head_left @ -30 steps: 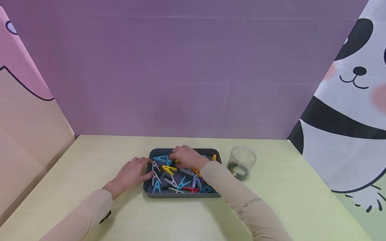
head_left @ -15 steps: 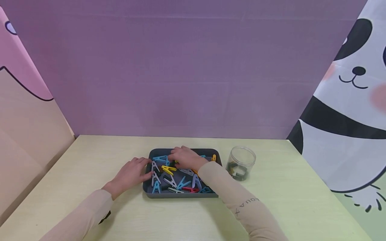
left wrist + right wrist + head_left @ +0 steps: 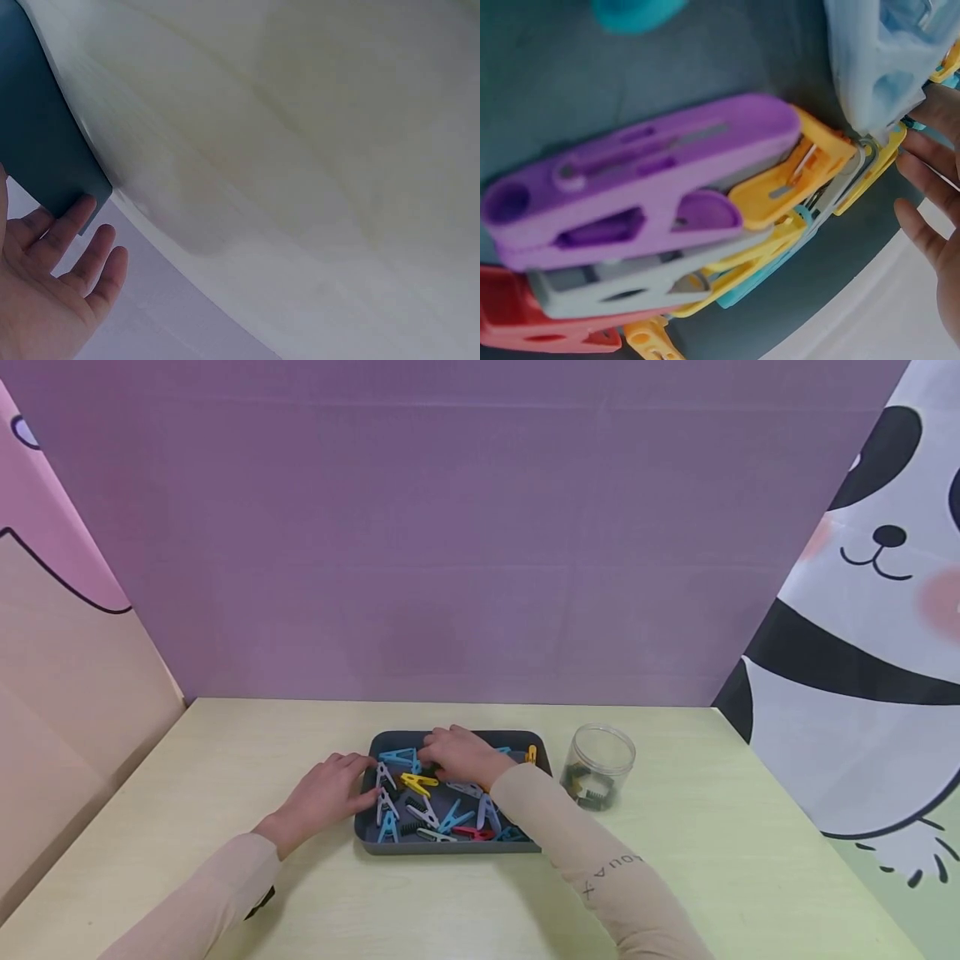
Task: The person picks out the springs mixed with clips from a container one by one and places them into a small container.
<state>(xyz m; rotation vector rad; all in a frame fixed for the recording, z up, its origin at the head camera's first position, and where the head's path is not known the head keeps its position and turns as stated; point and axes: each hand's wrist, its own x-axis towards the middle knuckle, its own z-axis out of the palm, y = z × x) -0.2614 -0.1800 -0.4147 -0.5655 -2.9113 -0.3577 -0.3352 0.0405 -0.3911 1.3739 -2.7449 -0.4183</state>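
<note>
A dark grey rectangular tray holds several plastic clothespins in blue, yellow, white, red and black. My left hand touches the tray's left edge, thumb and fingertips at the rim. In the left wrist view, fingers lie against its outer wall while two others are spread away from it. My right hand reaches into the back of the tray, fingers down among the clothespins, close to a yellow clothespin. In the right wrist view its fingers are beside a pale blue clothespin; I cannot tell whether they pinch one.
Right of the tray stands a clear open jar with dark clothespins in its bottom. Purple and red clothespins lie under the right wrist. A purple backdrop rises behind the table.
My right hand has shifted slightly left and dipped among the clothespins, and the yellow bit at its fingertips no longer shows. My left hand stays at the tray's edge.
</note>
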